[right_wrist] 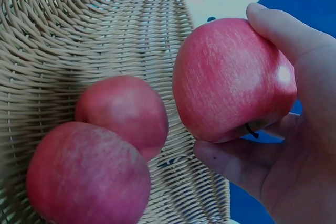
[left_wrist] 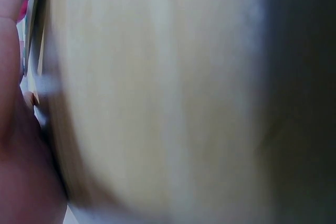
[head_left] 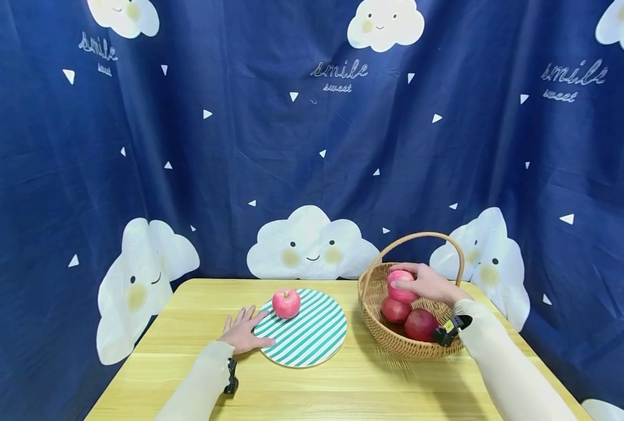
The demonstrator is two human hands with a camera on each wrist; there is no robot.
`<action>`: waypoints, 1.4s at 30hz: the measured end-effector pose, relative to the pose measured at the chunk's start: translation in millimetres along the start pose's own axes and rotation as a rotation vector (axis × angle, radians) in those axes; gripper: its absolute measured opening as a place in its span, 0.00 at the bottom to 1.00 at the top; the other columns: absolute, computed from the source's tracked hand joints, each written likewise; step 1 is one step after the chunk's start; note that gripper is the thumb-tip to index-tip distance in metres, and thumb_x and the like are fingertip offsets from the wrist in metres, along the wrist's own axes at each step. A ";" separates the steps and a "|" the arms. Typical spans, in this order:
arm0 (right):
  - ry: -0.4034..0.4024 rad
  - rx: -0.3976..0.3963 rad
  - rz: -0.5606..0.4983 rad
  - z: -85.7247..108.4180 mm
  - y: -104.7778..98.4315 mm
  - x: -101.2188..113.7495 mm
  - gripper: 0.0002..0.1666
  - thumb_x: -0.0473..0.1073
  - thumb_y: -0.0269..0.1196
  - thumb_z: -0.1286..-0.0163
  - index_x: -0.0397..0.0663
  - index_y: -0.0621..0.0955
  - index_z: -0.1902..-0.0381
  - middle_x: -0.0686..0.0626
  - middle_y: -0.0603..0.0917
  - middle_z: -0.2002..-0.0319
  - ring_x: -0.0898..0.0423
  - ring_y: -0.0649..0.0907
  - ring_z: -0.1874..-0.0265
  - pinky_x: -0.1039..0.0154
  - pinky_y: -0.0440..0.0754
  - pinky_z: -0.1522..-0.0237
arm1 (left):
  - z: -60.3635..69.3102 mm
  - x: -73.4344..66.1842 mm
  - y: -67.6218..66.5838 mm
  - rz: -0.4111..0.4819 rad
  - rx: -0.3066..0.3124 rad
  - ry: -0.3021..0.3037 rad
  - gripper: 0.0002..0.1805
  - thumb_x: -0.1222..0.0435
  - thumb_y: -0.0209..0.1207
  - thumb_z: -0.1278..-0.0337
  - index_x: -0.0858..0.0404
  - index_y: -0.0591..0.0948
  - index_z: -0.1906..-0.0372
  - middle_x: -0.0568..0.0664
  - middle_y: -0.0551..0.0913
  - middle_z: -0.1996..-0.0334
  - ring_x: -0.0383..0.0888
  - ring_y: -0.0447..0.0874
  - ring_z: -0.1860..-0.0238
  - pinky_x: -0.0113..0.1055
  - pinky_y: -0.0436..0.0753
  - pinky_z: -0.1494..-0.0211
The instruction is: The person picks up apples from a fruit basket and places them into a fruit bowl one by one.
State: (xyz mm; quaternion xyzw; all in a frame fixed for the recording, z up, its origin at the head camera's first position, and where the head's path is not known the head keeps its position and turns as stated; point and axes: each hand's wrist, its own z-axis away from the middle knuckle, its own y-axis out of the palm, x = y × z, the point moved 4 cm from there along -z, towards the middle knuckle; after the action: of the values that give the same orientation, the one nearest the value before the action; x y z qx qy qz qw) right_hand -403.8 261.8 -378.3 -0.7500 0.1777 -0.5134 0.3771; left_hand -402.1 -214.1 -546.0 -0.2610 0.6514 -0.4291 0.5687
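Observation:
My right hand [head_left: 429, 285] grips a pink-red apple [right_wrist: 231, 80], thumb on one side and fingers on the other, inside the wicker basket [head_left: 391, 345]. Beneath it in the basket lie a red apple [head_left: 395, 310] and a darker red fruit [head_left: 420, 325], which touch in the right wrist view. My left hand [head_left: 242, 334] lies with fingers spread at the left rim of a round green-and-white striped plate [head_left: 307, 339], thumb over the rim. Toward the back left of that plate sits another apple [head_left: 286, 303]. The left wrist view is mostly blurred tabletop, with part of the hand at its left edge.
The basket's tall arched handle [head_left: 422, 235] rises above the right hand. Both basket and plate stand on a light wooden table [head_left: 186, 362]. A dark blue curtain [head_left: 270, 146] with clouds and triangles hangs behind the table's back edge.

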 end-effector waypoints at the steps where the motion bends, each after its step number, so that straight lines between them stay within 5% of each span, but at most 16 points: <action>1: 0.001 0.004 -0.002 1.0 -1.6 1.8 0.30 0.55 0.67 0.31 0.47 0.79 0.37 0.48 0.88 0.56 0.56 0.84 0.59 0.66 0.82 0.57 | -0.6 0.4 0.4 -0.002 0.002 -0.001 0.58 0.29 0.65 0.58 0.51 0.63 0.22 0.62 0.48 0.19 0.66 0.36 0.19 0.69 0.32 0.25; 25: -0.097 0.047 0.072 12.0 -15.9 37.5 0.32 0.53 0.70 0.33 0.47 0.78 0.35 0.47 0.87 0.52 0.56 0.85 0.59 0.67 0.83 0.56 | 1.5 -3.9 -3.2 -0.003 -0.012 -0.003 0.55 0.34 0.69 0.56 0.51 0.66 0.23 0.64 0.52 0.20 0.68 0.40 0.20 0.71 0.35 0.26; 36: -0.102 0.046 0.145 17.9 -18.6 57.1 0.34 0.58 0.72 0.37 0.55 0.79 0.36 0.55 0.87 0.54 0.61 0.85 0.60 0.66 0.83 0.54 | 4.9 -6.1 -3.0 -0.013 -0.005 0.011 0.58 0.29 0.65 0.58 0.52 0.64 0.22 0.66 0.50 0.21 0.69 0.38 0.20 0.71 0.31 0.26; 42: -0.132 0.058 0.184 20.4 -18.8 66.3 0.36 0.61 0.72 0.38 0.57 0.79 0.35 0.58 0.87 0.54 0.62 0.85 0.61 0.66 0.83 0.54 | 5.4 -9.3 -5.6 -0.012 -0.016 -0.006 0.54 0.35 0.69 0.55 0.53 0.66 0.23 0.64 0.52 0.20 0.68 0.40 0.20 0.71 0.35 0.25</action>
State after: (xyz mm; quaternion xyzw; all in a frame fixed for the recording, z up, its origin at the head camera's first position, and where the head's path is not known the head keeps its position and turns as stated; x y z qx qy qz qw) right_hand -360.5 238.6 -325.9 -0.7515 0.2056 -0.4311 0.4552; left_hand -395.7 -210.6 -536.3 -0.2707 0.6516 -0.4265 0.5659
